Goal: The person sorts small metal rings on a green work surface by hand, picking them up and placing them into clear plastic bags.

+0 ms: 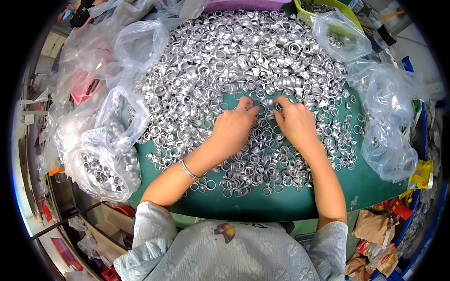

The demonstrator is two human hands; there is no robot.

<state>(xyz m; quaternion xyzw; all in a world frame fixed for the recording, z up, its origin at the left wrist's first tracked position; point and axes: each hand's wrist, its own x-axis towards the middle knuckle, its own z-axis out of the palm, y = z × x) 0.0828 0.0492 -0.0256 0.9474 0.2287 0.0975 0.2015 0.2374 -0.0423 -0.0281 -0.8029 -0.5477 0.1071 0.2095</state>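
Observation:
A broad heap of silver-coloured metal rings [201, 70] covers the far part of a green table [197, 206]. My left hand [233, 129], with a bangle [187, 169] on its wrist, is low over the near edge of the heap. Its thumb and index finger are bent and apart, touching or just above loose rings. Facing it, my right hand [297, 124] has its fingers curved and thumb apart beside the rings between the hands. No ring is clearly held in either hand. A smaller group of rings [255, 171] lies between my forearms.
Clear plastic bags crowd the left side, one bag [110, 164] holding rings. More clear bags [386, 140] lie along the right edge. A purple tray [246, 4] and a yellow-green basket [349, 18] stand at the back. Brown paper packages [372, 227] sit low at right.

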